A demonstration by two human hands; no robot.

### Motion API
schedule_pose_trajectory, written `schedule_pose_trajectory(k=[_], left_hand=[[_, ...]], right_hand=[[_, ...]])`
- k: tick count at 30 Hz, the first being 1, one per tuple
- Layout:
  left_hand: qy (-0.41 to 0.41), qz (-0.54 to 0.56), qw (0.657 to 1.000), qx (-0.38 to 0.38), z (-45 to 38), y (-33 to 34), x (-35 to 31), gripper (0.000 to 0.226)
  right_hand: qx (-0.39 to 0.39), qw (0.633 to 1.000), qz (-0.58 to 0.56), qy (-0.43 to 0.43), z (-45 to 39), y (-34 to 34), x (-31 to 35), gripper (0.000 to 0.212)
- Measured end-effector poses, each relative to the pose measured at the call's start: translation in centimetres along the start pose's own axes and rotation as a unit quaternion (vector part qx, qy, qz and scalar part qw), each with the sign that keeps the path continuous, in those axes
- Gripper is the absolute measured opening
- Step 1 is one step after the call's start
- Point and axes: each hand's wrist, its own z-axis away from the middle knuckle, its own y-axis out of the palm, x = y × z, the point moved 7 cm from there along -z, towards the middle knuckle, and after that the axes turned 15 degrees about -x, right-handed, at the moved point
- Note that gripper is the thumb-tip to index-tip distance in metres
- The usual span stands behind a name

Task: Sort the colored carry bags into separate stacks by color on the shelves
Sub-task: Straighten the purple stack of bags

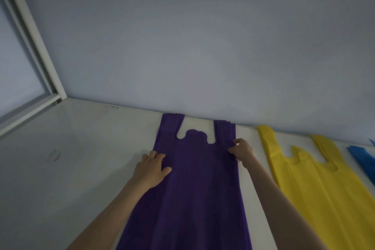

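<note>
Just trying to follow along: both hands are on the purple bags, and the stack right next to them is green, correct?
Not quite. The head view shows the left hand and right hand on the purple bags, but the neighbouring stack is yellow bags, not green.

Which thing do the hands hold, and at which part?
The purple bag: left hand rests on its left edge, right hand pinches its right edge below the handle.

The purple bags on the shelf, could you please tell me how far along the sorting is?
Done: a yellow stack and a blue stack lie apart on the white shelf. In hand: the left hand rests on the purple stack while the right hand pinches its edge, squaring it. What remains unsorted is out of view.
</note>
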Motion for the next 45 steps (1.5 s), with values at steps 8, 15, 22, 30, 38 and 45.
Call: schedule_pose_trajectory(k=[8, 15, 22, 30, 38, 45], left_hand=[[-0.117, 0.048, 0.991, -0.048, -6.0, -1.0, 0.9, 0.050], [-0.221, 0.123, 0.967, -0.033, -9.6, 0.5, 1.4, 0.074], [-0.254, 0.179, 0.949, -0.047, -10.7, 1.2, 0.7, 0.049], [-0.241, 0.265, 0.933, -0.037, -12.2, 2.1, 0.8, 0.055], [-0.204, 0.211, 0.952, -0.084, -11.3, 0.9, -0.1, 0.049], [-0.168, 0.062, 0.978, -0.105, -11.7, 0.9, -1.4, 0.078]], right_hand=[[0.014, 0.996, 0.087, 0.023, 3.1, 0.2, -3.2, 0.057], [0.005, 0.994, 0.090, 0.056, 6.6, -0.4, -5.6, 0.063], [0.009, 0.995, 0.087, 0.037, 7.8, -0.8, -5.4, 0.037], [0.010, 0.995, 0.098, 0.018, 9.7, -1.4, -5.2, 0.046], [0.006, 0.995, 0.095, 0.013, 10.2, -1.5, -4.9, 0.044], [-0.002, 0.995, 0.102, -0.012, 10.6, -1.5, -4.5, 0.050]])
